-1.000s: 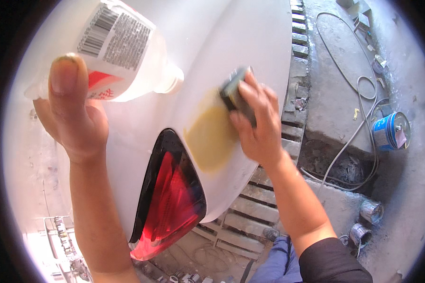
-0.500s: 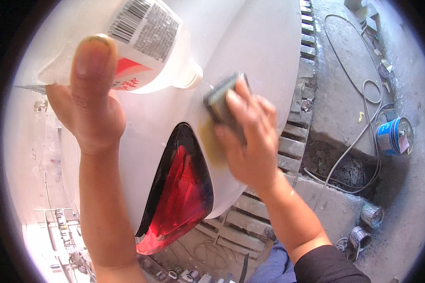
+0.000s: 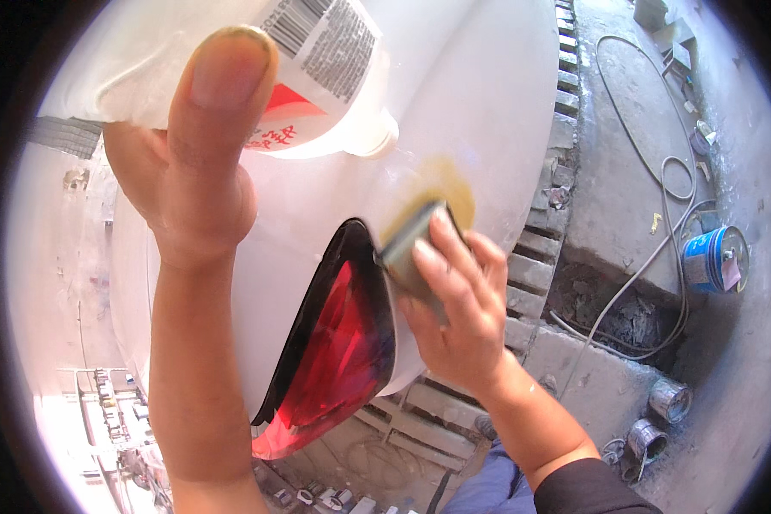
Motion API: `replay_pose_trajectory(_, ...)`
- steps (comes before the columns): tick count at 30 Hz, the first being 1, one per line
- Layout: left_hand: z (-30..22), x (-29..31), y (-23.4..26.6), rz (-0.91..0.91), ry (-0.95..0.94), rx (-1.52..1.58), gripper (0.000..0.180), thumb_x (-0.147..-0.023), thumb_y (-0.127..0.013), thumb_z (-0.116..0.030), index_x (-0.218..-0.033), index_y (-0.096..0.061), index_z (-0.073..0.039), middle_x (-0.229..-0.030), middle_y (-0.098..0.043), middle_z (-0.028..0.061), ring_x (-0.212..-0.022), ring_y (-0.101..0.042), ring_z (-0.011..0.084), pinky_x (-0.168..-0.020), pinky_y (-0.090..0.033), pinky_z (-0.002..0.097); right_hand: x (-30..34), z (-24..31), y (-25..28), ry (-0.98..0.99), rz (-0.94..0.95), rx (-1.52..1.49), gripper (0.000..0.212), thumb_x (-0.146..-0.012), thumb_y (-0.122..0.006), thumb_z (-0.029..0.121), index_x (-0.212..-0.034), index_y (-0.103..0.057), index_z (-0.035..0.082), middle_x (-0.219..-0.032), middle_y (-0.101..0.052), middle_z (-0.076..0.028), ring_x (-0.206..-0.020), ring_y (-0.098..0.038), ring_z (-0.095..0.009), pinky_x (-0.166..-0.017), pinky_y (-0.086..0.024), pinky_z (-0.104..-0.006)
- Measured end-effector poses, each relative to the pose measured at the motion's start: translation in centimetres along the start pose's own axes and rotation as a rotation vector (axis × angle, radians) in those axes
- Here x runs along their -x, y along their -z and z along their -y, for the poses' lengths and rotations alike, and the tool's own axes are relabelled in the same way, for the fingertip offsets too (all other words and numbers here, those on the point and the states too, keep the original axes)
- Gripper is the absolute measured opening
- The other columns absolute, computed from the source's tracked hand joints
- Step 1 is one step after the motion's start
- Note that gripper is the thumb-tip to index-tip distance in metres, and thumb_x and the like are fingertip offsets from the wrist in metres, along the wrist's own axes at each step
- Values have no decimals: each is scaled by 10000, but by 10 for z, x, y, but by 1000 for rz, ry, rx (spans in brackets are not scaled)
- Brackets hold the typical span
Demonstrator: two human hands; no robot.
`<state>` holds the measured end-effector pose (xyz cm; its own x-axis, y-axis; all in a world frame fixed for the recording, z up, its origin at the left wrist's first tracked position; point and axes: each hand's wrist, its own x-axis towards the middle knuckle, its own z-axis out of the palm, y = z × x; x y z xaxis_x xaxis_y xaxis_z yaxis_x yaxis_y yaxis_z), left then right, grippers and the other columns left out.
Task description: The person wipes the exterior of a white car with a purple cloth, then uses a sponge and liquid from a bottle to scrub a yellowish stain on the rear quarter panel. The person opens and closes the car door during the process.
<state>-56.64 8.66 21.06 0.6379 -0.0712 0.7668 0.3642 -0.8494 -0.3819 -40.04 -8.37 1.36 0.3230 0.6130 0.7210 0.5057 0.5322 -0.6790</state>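
My left hand (image 3: 201,184) grips a whitish plastic bottle (image 3: 364,98) with a red-and-white label, thumb up along its side. The bottle is tipped, its mouth end pointing right over the white car body panel (image 3: 488,77). My right hand (image 3: 463,313) is closed on a dark grey-green sanding block (image 3: 415,257), laid on the panel just right of the tail light (image 3: 338,355). Above the block, a yellowish-brown patch (image 3: 456,184) shows on the paint; the block covers its lower part. The light has a red lens and a black border.
Slatted floor grating (image 3: 531,270) runs beside and below the car. On the grey concrete to the right lie a looped hose (image 3: 604,47), a blue pail (image 3: 702,261) and metal cans (image 3: 670,400). A pit (image 3: 617,317) opens in the floor near the hose.
The sanding block has slid down toward me along the panel, uncovering the upper part of the yellowish patch. My left hand and the bottle appear farther right and slightly higher in view.
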Motion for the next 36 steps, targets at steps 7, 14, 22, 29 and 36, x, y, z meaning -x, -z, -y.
replay_pose_trajectory(7,19,5,10,25,-215,-110,240,-1008,-591,-252,-1132,-593,-47,-787,-543,20,-643,-533,102,-560,-410,234,-4,8,3,7,82,0,535,-761,-773,34,-1275,-623,26,-1373,-598,-248,-1161,-582,-407,-1017,-428,-484)
replay_pose_trajectory(14,-23,-7,8,99,422,195,479,-1028,-541,-433,-769,-575,-31,-688,-477,-20,-657,-468,45,-538,-358,242,-33,0,10,56,115,57,541,-760,-776,54,-1280,-629,30,-1375,-600,-239,-1183,-578,-399,-1022,-433,-488)
replay_pose_trajectory(22,-20,-4,8,120,417,-44,560,-981,-562,-555,-790,-595,-30,-682,-502,-10,-639,-503,67,-575,-396,244,-43,-7,5,76,78,30,481,-814,-768,121,-1273,-640,54,-1383,-601,-222,-1169,-571,-401,-1005,-435,-480)
replay_pose_trajectory(29,-34,-10,3,101,594,256,586,-964,-563,-592,-810,-613,-29,-686,-516,-11,-648,-527,76,-577,-397,245,-16,-14,-3,42,-33,34,458,-814,-758,115,-1254,-651,44,-1383,-600,-207,-1134,-579,-378,-997,-428,-478)
replay_pose_trajectory(36,-25,-9,9,128,624,285,630,-923,-582,-666,-841,-653,-45,-695,-520,-25,-649,-535,81,-595,-384,238,7,13,-4,-57,1,-24,473,-792,-778,103,-1246,-655,53,-1368,-608,-218,-1176,-590,-377,-1000,-436,-459)
